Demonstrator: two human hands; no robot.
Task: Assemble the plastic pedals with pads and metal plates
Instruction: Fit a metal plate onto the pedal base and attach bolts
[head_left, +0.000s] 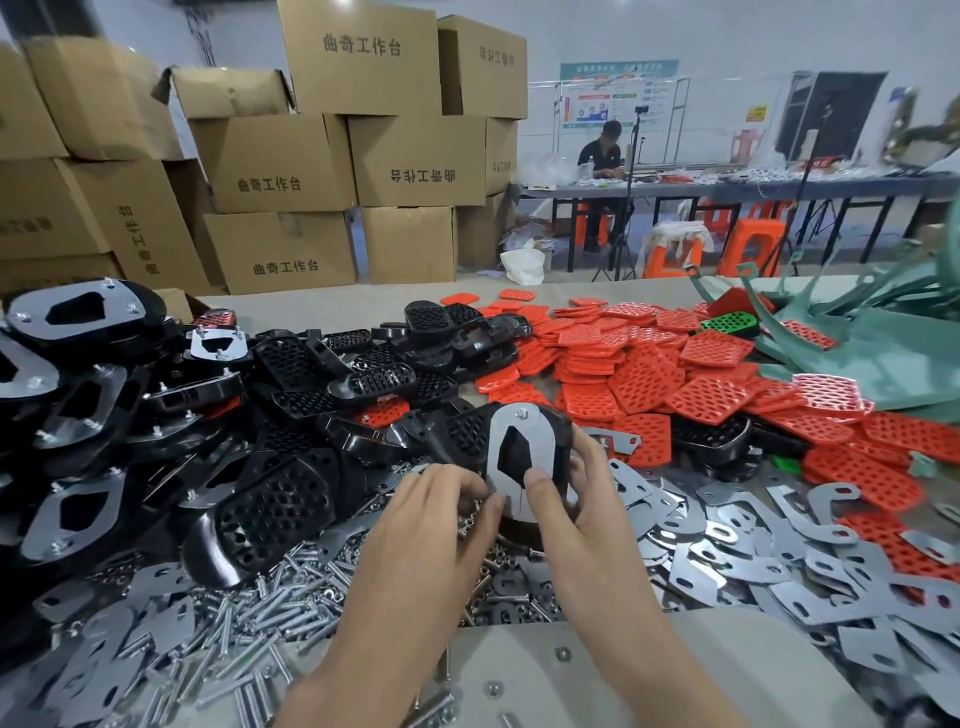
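While stacked brown cardboard boxes (322, 156) fill the upper left and a heap of black plastic pedals (156, 415) crowds the left beside red perforated pads (649, 374), the right hand (576, 499) grips one black pedal (562, 428) at centre, thumb pressing its grey metal plate (543, 441); the left hand (431, 509) touches the plate's lower edge with bunched fingertips, any pinch unclear.

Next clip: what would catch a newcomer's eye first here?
The two hands at centre: the right hand grips a black pedal with a grey metal plate on it, and the left hand is at the plate's lower edge. Around them lie a bright heap of red pads to the right, black pedals piled to the left, and loose bolts in front.
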